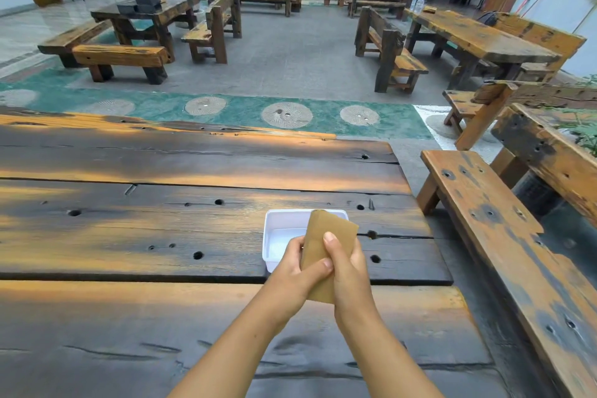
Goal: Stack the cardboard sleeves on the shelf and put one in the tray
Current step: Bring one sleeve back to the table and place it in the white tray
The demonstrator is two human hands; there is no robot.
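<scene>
A flat brown cardboard sleeve [332,229] is held upright and slightly tilted between both hands, over the near right corner of a white plastic tray [274,233]. My left hand [290,271] grips its left edge with the thumb across the front. My right hand [347,268] wraps its right edge, thumb pressed on the face. The tray rests on the dark wooden table [161,236], and its visible part holds nothing. The sleeve's lower end is hidden behind my hands. No shelf is in view.
A wooden bench [504,236] runs along the table's right side. Beyond the far table edge lie a green strip with round stone discs [287,115] and more wooden tables and benches [478,39].
</scene>
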